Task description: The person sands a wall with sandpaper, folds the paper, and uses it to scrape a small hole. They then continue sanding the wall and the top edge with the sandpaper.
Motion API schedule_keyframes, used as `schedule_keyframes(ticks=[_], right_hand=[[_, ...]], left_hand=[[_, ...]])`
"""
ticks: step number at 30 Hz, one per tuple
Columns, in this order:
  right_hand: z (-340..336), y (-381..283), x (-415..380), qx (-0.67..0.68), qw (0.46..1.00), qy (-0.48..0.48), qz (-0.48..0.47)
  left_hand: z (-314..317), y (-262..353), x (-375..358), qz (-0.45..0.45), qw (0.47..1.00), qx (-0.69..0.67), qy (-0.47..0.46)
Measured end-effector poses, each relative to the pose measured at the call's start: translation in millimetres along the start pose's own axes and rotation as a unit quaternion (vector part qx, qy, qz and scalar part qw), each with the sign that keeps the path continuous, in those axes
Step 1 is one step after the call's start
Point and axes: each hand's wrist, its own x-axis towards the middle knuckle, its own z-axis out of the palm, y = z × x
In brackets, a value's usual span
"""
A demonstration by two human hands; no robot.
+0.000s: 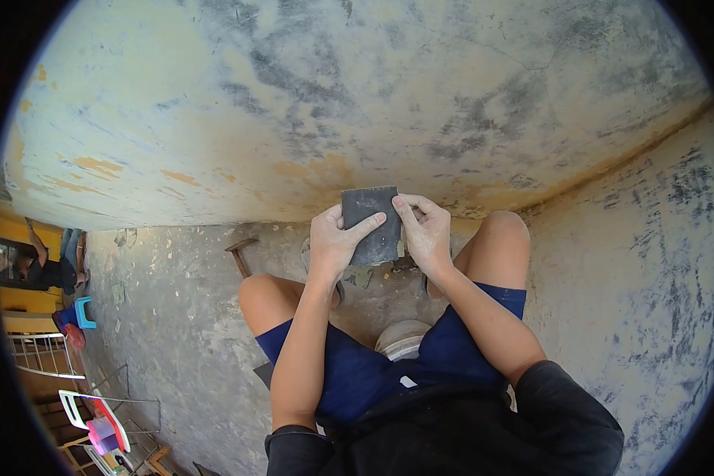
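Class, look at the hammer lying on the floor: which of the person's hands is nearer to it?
Left. The left hand grips the sandpaper's left edge, on the hammer's side; the right hand holds the far edge.

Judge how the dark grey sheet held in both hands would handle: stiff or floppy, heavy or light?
The dark grey sheet looks thin, so probably light. The left hand and right hand pinch its side edges, suggesting it could flex. Its matte face seems unlikely to slip.
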Motion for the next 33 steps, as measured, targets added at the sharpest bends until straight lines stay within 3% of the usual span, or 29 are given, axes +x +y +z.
schedule_keyframes(ticks=[9,14,20,30,33], right_hand=[[0.5,8.1,6.5,-0.014,1.0,0.005,-0.02],[-0.6,10.1,4.9,-0.033,0.999,0.005,-0.035],[-0.1,11.1,3.6,-0.038,0.999,0.002,-0.035],[-5.0,17.6,10.5,-0.013,0.999,0.034,-0.027],[-8.1,15.8,11.4,-0.032,0.998,0.04,-0.031]], left_hand=[[5.4,-9.6,3.2,0.038,0.997,-0.001,0.062],[1.6,-19.4,8.7,0.124,0.963,0.193,0.143],[5.5,-17.9,6.0,0.186,0.94,0.23,0.17],[13.9,-17.1,4.4,0.176,0.947,0.169,0.209],[6.3,-20.2,2.4,0.131,0.964,0.167,0.16]])
